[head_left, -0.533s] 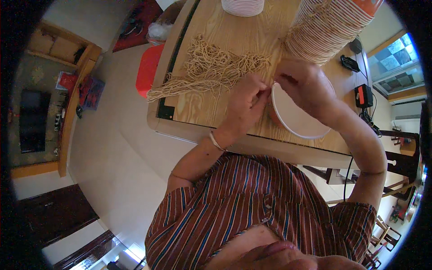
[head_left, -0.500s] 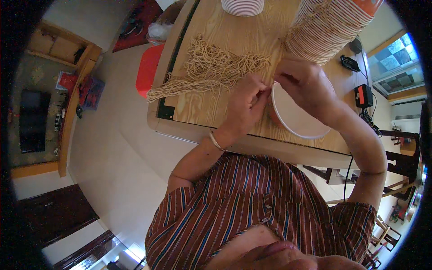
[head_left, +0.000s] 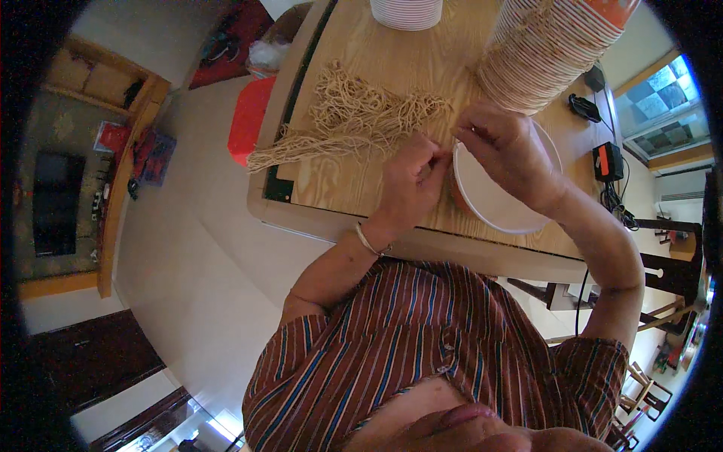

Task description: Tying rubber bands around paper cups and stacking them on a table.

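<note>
An open paper tub [head_left: 497, 202] with a white inside and rim and an orange outer side stands at the table's front edge. My left hand [head_left: 416, 175] is closed in a pinch at the tub's left rim. Across the tub's far left rim reaches my right hand [head_left: 514, 151], fingertips pinched close to the left ones. Whatever lies between the fingers is too small to make out. Left of the hands a loose pile of beige cords [head_left: 361, 113] spreads over the table, its straighter ends reaching the left edge.
Behind my right hand leans a tall stack of nested tubs [head_left: 553, 49] with cords around it. A shorter white stack [head_left: 407, 13] stands at the far edge. A black adapter [head_left: 608, 161] with cables lies at right. A red stool [head_left: 251, 120] is beside the table's left side.
Both hands have shifted slightly, staying at the tub's left rim. The right fingertips have drawn a little apart from the left ones. The tub and cord pile look the same.
</note>
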The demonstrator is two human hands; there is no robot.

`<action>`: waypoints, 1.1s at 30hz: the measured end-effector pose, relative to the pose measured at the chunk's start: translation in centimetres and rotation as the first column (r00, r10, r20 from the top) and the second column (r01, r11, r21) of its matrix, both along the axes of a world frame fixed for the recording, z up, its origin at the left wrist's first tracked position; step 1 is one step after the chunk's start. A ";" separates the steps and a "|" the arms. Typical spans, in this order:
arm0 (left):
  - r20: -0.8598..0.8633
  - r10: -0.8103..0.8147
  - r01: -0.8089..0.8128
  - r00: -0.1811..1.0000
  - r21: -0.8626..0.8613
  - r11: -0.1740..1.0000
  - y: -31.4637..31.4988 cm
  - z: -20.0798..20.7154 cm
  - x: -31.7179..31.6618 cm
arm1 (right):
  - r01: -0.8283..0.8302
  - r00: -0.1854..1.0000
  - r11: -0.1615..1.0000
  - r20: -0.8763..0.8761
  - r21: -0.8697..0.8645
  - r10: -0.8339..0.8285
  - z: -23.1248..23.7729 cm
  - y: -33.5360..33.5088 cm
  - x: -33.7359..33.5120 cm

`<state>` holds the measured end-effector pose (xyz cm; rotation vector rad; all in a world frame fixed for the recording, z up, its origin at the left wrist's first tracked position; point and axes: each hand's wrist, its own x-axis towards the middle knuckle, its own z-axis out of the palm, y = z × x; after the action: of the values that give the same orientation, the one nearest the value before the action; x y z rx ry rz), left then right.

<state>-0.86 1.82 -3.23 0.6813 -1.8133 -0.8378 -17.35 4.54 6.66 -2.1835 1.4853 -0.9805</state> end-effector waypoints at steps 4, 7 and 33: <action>0.000 -0.019 0.019 1.000 0.032 0.999 0.0 -0.1 0.2 | 0.056 0.992 0.988 -0.116 0.144 -0.040 1.1 0.0 -0.1; -0.052 -0.097 0.105 0.994 0.167 0.980 -0.2 0.2 0.7 | 0.008 0.994 0.992 -0.106 0.123 0.005 1.3 -0.1 -0.2; -0.501 -0.218 0.495 0.837 0.524 0.693 -1.6 1.3 -0.1 | -0.052 0.978 0.980 0.207 0.194 0.011 0.5 -0.7 -0.8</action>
<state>-0.95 0.19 -1.96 0.4960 -1.2688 -1.7885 -18.12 3.87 7.14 -1.8986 1.3846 -0.9696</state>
